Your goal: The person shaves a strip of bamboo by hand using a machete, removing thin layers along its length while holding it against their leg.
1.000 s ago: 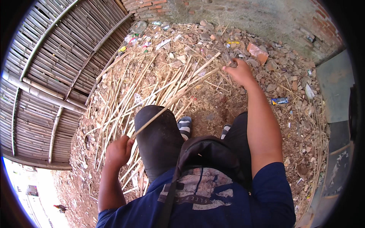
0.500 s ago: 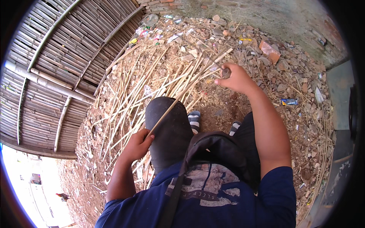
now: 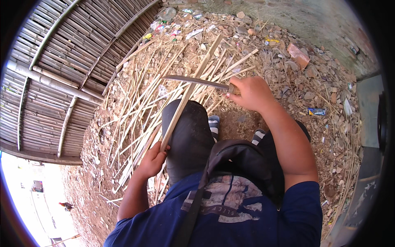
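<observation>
My left hand (image 3: pixel 152 161) is closed round the near end of a long, flat bamboo strip (image 3: pixel 177 113), which slants up and away across my left knee. A knife (image 3: pixel 196 80) with a long blade and a wooden handle is gripped in my right hand (image 3: pixel 252 94). Its blade lies across the strip beyond the knee, pointing left; whether the edge touches the bamboo I cannot tell. Beneath and beyond the knee, many split bamboo strips (image 3: pixel 135 108) lie in a loose heap on the ground.
A bamboo slat wall (image 3: pixel 61 49) stands at the left, a plastered brick wall (image 3: pixel 288 18) at the far side. Rubble and litter cover the ground, with a broken brick (image 3: pixel 298 56) at the right. A chicken (image 3: pixel 66 205) is at the lower left.
The knife has swung left and toward me, so its blade now crosses the strip. My left hand has turned the strip, and its broad face now shows.
</observation>
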